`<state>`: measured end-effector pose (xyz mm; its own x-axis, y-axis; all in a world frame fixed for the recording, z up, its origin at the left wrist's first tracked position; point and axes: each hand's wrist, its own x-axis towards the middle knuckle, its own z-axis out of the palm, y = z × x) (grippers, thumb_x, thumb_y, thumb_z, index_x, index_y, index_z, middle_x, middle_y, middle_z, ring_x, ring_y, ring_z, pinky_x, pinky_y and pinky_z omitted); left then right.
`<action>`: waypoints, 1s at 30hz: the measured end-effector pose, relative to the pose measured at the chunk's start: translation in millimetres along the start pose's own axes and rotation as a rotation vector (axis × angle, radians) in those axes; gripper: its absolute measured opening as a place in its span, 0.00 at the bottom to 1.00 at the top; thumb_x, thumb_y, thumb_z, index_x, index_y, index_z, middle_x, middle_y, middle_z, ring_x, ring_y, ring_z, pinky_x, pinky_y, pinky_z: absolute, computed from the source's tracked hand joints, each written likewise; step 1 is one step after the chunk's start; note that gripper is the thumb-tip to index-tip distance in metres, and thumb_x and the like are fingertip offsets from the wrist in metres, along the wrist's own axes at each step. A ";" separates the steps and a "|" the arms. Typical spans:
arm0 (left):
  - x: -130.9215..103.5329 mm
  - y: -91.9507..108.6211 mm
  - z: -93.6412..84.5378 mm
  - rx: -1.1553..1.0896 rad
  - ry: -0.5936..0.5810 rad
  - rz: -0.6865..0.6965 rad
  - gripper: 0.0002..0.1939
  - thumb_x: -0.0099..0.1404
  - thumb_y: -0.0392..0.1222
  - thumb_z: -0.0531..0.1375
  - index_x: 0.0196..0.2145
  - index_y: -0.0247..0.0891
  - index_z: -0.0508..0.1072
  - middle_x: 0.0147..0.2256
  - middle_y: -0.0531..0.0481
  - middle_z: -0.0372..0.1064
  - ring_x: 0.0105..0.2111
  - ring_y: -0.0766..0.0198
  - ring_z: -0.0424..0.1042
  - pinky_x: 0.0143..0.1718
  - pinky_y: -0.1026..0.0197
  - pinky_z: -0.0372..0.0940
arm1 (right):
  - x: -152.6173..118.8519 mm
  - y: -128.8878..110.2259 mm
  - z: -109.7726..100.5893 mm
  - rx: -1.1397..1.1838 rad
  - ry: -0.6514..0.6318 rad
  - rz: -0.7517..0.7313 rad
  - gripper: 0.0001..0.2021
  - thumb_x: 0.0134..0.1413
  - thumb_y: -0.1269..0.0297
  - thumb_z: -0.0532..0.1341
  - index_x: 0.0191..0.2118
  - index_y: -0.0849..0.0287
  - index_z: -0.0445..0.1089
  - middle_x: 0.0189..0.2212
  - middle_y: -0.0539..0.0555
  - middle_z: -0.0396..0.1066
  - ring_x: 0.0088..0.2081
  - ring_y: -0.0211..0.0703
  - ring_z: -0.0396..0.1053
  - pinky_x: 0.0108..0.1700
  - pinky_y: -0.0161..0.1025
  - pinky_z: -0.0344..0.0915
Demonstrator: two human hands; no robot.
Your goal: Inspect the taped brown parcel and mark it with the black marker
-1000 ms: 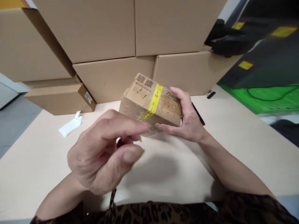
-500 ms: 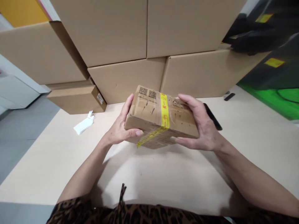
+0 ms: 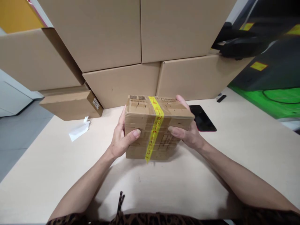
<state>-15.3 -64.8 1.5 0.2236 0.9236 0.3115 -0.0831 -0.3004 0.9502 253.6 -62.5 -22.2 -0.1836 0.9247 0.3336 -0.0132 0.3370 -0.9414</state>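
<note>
Between my hands is a brown cardboard box (image 3: 136, 122), wrapped in clear tape with a yellow strip of tape (image 3: 155, 126) bearing red print running over its top and near side. My left hand (image 3: 122, 136) grips its left side, thumb on the near face. On the right side, my right hand (image 3: 187, 132) clasps it, thumb on the near face and fingertips showing beyond the top edge. The fingers behind both sides are mostly hidden. Whether the box's underside touches the table I cannot tell.
Large cartons (image 3: 122, 84) are stacked along the back of the table (image 3: 140, 190). A smaller carton (image 3: 70, 104) stands at left, near a white paper tag (image 3: 79, 129). At right lie a black tablet-like device (image 3: 202, 118) and a small black object (image 3: 221, 98). A green surface (image 3: 278, 100) lies beyond.
The box has tipped so its near face turns towards me and shows more, its top less. Both hands moved with it, and more of the black device shows. The view has shifted slightly.
</note>
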 end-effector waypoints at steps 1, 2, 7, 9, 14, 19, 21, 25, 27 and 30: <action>0.1 -2.0 0.9 -0.039 -0.024 -0.017 0.42 0.64 0.68 0.72 0.68 0.44 0.73 0.66 0.38 0.75 0.71 0.32 0.69 0.72 0.33 0.68 | 0.1 0.5 0.2 0.031 0.027 0.025 0.65 0.50 0.30 0.74 0.83 0.35 0.36 0.67 0.59 0.72 0.69 0.68 0.72 0.71 0.77 0.68; 0.1 -4.5 1.5 -0.079 -0.051 -0.036 0.42 0.66 0.68 0.71 0.70 0.45 0.72 0.67 0.38 0.75 0.72 0.33 0.69 0.72 0.34 0.67 | 0.7 0.3 0.3 0.066 0.062 0.053 0.61 0.52 0.30 0.73 0.83 0.36 0.40 0.65 0.57 0.74 0.69 0.67 0.73 0.72 0.76 0.68; -3.6 -16.9 9.5 -0.223 -0.115 -0.172 0.44 0.65 0.62 0.74 0.73 0.49 0.68 0.69 0.41 0.73 0.71 0.37 0.71 0.72 0.40 0.69 | 7.5 -9.0 3.7 0.198 0.179 0.185 0.39 0.63 0.29 0.63 0.73 0.42 0.63 0.62 0.58 0.78 0.64 0.66 0.78 0.66 0.70 0.76; -4.0 -18.0 14.8 -0.249 -0.049 -0.212 0.43 0.64 0.62 0.74 0.72 0.47 0.69 0.66 0.41 0.76 0.66 0.37 0.75 0.66 0.41 0.74 | 8.7 -12.1 6.7 0.246 0.144 0.244 0.40 0.59 0.30 0.68 0.71 0.44 0.65 0.63 0.60 0.78 0.62 0.68 0.79 0.62 0.69 0.79; 0.3 -19.5 16.3 -0.254 0.089 -0.287 0.42 0.63 0.65 0.73 0.67 0.42 0.73 0.59 0.38 0.81 0.59 0.36 0.80 0.58 0.42 0.78 | 5.9 -7.0 14.9 0.360 0.099 0.388 0.54 0.42 0.47 0.82 0.73 0.44 0.59 0.60 0.59 0.80 0.59 0.67 0.81 0.62 0.71 0.78; -4.9 -26.9 14.7 -0.299 -0.058 -0.439 0.50 0.58 0.66 0.78 0.70 0.44 0.70 0.67 0.36 0.76 0.68 0.33 0.73 0.68 0.38 0.72 | 8.5 -3.1 15.3 0.394 0.213 0.402 0.44 0.43 0.48 0.80 0.66 0.45 0.65 0.57 0.56 0.81 0.55 0.65 0.81 0.59 0.68 0.79; -7.3 -26.4 18.7 -0.300 -0.083 -0.522 0.55 0.54 0.63 0.81 0.73 0.45 0.67 0.69 0.37 0.74 0.71 0.32 0.71 0.71 0.37 0.69 | 11.0 -3.6 13.8 0.414 0.274 0.415 0.40 0.45 0.47 0.79 0.63 0.44 0.67 0.55 0.54 0.81 0.54 0.63 0.81 0.59 0.65 0.79; -4.0 -20.6 23.6 -0.329 0.002 -0.469 0.56 0.55 0.64 0.80 0.75 0.48 0.66 0.70 0.42 0.74 0.72 0.35 0.69 0.73 0.42 0.67 | 12.8 -1.4 14.2 0.474 0.278 0.475 0.42 0.40 0.51 0.82 0.63 0.42 0.68 0.52 0.52 0.82 0.55 0.63 0.81 0.61 0.63 0.77; 0.1 -20.2 20.2 -0.323 0.045 -0.442 0.53 0.56 0.65 0.79 0.73 0.46 0.68 0.68 0.42 0.76 0.71 0.35 0.71 0.72 0.42 0.68 | 11.8 1.4 16.6 0.488 0.238 0.525 0.45 0.34 0.56 0.84 0.61 0.41 0.68 0.52 0.50 0.83 0.56 0.62 0.81 0.63 0.64 0.75; 3.5 -26.4 11.3 -0.314 0.074 -0.416 0.47 0.61 0.68 0.76 0.71 0.45 0.72 0.69 0.41 0.75 0.73 0.34 0.68 0.73 0.42 0.67 | 11.1 4.9 19.5 0.510 0.251 0.556 0.44 0.31 0.58 0.85 0.58 0.43 0.69 0.49 0.49 0.84 0.55 0.61 0.81 0.62 0.63 0.76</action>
<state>-1.4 -56.3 -22.3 0.2317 0.9673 -0.1035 -0.2911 0.1704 0.9414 232.3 -54.0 -24.0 -0.0695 0.9663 -0.2477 -0.4438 -0.2523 -0.8599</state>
